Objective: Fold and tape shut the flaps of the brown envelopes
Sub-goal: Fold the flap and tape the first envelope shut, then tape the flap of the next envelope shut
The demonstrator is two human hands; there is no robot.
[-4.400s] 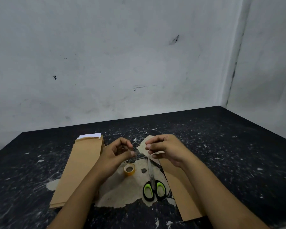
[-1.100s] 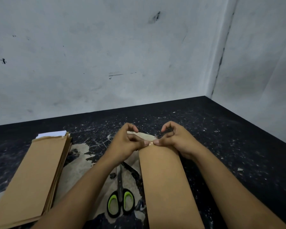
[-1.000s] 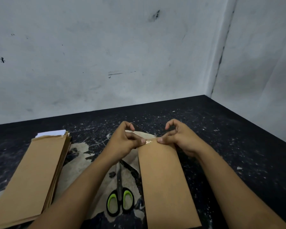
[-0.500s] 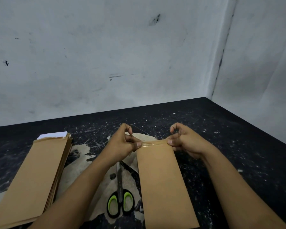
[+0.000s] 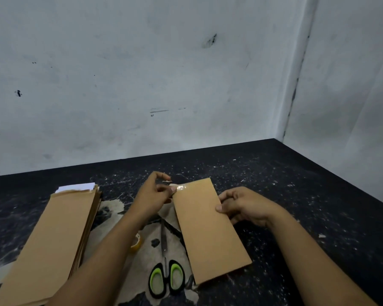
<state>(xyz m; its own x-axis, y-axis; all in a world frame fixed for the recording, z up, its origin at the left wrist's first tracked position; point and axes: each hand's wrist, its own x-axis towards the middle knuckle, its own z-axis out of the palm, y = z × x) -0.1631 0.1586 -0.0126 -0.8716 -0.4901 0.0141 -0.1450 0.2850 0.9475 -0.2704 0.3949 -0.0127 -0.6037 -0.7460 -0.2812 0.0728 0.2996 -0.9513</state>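
A long brown envelope (image 5: 208, 228) is held tilted above the black table, its far end turned to the right. Clear tape (image 5: 182, 187) shines across its top left corner. My left hand (image 5: 155, 195) pinches that taped corner between thumb and fingers. My right hand (image 5: 241, 205) grips the envelope's right edge, thumb on top and fingers curled underneath. A thick stack of brown envelopes (image 5: 53, 239) lies on the left, with white paper (image 5: 75, 187) showing at its far end.
Scissors with green and black handles (image 5: 166, 278) lie near the front, blades pointing away. A small tape roll (image 5: 135, 242) sits partly hidden behind my left forearm. The table (image 5: 296, 195) is black and scuffed, with a worn pale patch; white walls meet at the right.
The envelope has lifted and swung its far end to the right. My right hand moved from the top edge down to the right side edge. My left hand stays at the taped corner.
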